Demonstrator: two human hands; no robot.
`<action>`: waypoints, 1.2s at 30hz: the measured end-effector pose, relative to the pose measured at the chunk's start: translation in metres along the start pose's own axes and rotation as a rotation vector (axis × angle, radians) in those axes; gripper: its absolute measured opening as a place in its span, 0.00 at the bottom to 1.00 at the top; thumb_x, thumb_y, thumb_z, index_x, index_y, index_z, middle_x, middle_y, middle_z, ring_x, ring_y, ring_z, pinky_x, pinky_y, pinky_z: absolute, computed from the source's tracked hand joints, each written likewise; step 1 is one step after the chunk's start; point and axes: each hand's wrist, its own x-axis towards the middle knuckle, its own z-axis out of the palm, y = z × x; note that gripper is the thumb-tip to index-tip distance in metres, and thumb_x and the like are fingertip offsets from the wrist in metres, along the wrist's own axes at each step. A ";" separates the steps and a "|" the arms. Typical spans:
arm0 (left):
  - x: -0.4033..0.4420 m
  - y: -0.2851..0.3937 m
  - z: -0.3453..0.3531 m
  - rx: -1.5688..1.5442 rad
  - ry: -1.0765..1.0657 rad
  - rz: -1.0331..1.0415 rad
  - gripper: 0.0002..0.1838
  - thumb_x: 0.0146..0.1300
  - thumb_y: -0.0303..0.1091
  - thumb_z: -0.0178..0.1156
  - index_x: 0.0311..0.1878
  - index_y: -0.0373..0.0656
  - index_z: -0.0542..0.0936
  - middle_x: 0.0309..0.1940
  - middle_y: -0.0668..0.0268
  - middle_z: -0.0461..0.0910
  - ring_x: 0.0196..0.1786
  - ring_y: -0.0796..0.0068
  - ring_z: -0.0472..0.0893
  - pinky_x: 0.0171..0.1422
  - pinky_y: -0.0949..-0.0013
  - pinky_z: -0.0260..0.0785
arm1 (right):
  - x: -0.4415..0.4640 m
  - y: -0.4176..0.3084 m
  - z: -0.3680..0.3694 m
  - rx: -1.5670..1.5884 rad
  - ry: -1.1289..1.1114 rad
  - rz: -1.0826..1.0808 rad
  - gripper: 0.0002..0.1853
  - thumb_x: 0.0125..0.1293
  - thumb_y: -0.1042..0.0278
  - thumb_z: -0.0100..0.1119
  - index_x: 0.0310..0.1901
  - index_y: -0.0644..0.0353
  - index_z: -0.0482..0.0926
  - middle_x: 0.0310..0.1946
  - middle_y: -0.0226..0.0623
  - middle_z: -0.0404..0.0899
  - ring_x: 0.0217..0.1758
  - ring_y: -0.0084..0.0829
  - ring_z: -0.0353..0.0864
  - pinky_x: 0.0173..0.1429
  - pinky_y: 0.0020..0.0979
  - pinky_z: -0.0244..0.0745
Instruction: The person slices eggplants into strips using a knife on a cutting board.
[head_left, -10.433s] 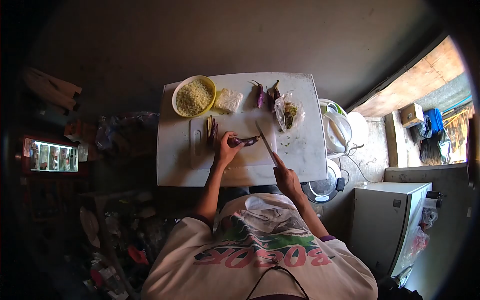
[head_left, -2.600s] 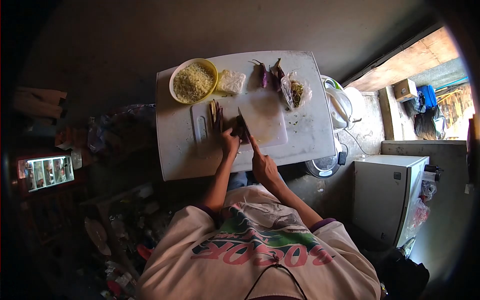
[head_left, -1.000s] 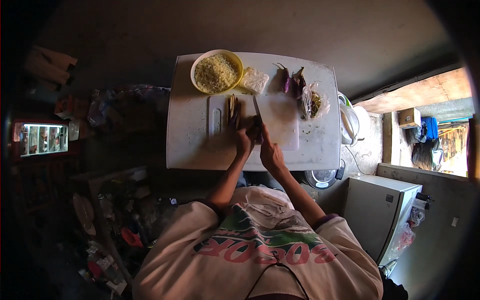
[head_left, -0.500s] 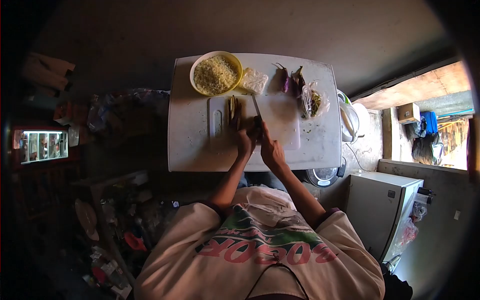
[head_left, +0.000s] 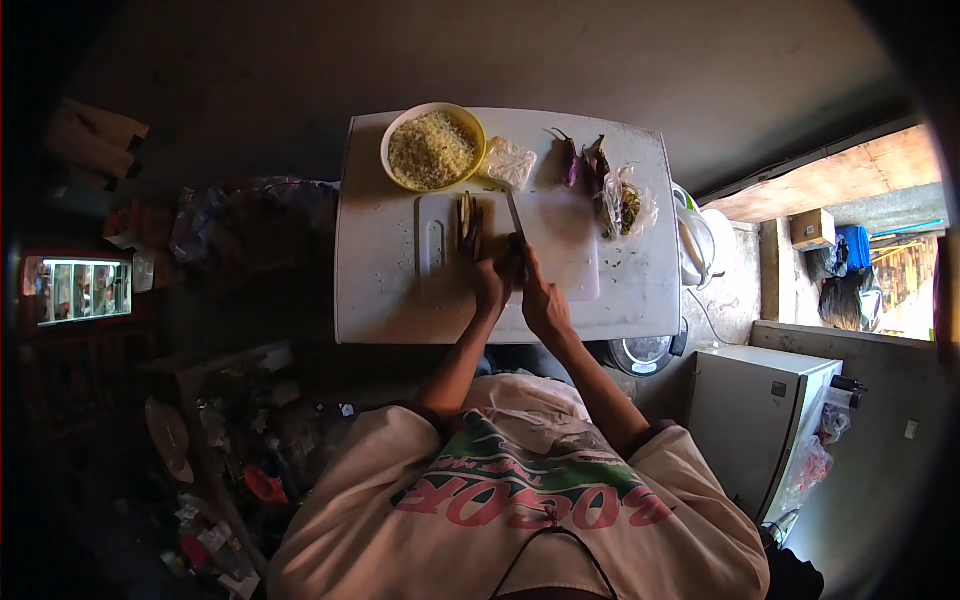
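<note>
Close in, below the pale printed shirt and beyond it, both forearms run forward over the near edge of a white table, and the hands meet just left of the middle of a white cutting board. The right hand is closed round the handle of a knife, index finger laid forward toward the blade. The left hand has its fingers curled in on a dark eggplant piece, apparently gripping it, though shadow hides much of that hold.

The piece lies between the two hands, at their far side — left fingers touching it, blade right up against it. Its long axis seems to point away from the body, much as the knife does; whether the edge has entered the flesh cannot be told. The left hand is also the nearer one to the cut eggplant strips, which lie lengthwise away from the body just beyond its knuckles.

Past the board, at the far left, stands a yellow-rimmed bowl of pale shreds or grains, with a wrapped white block just beside it. Farther right lie whole eggplants, then a clear bag holding something greenish.
</note>
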 end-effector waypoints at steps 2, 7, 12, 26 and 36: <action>-0.003 0.005 -0.004 -0.182 0.027 -0.092 0.17 0.62 0.31 0.69 0.53 0.37 0.86 0.37 0.60 0.89 0.41 0.74 0.86 0.48 0.66 0.77 | -0.021 -0.006 -0.006 -0.013 -0.023 0.041 0.39 0.70 0.74 0.42 0.80 0.35 0.48 0.26 0.66 0.79 0.30 0.67 0.81 0.36 0.63 0.73; -0.007 0.049 -0.004 0.445 0.013 0.004 0.16 0.62 0.31 0.68 0.52 0.37 0.87 0.36 0.61 0.88 0.40 0.69 0.86 0.49 0.65 0.77 | -0.037 -0.018 -0.022 -0.089 -0.212 0.239 0.37 0.71 0.73 0.42 0.80 0.37 0.50 0.33 0.68 0.81 0.33 0.65 0.82 0.37 0.61 0.74; -0.002 0.049 0.001 -0.117 0.136 0.082 0.16 0.62 0.30 0.68 0.53 0.37 0.86 0.51 0.56 0.84 0.52 0.64 0.84 0.56 0.65 0.76 | 0.006 -0.006 0.002 -0.009 -0.014 0.017 0.36 0.72 0.72 0.42 0.80 0.38 0.51 0.35 0.64 0.82 0.34 0.65 0.83 0.37 0.60 0.75; -0.003 0.053 -0.004 0.437 0.161 0.392 0.17 0.62 0.35 0.69 0.51 0.37 0.87 0.53 0.55 0.81 0.59 0.68 0.78 0.65 0.64 0.69 | -0.014 0.005 0.005 -0.067 -0.040 0.063 0.38 0.70 0.74 0.44 0.80 0.39 0.50 0.34 0.66 0.82 0.30 0.63 0.82 0.36 0.60 0.75; -0.012 0.055 -0.006 0.312 0.031 0.158 0.15 0.65 0.33 0.66 0.53 0.36 0.86 0.32 0.61 0.89 0.36 0.76 0.85 0.43 0.65 0.77 | -0.028 -0.005 -0.005 -0.022 -0.035 0.025 0.39 0.70 0.73 0.43 0.80 0.35 0.46 0.30 0.62 0.82 0.30 0.64 0.82 0.36 0.60 0.75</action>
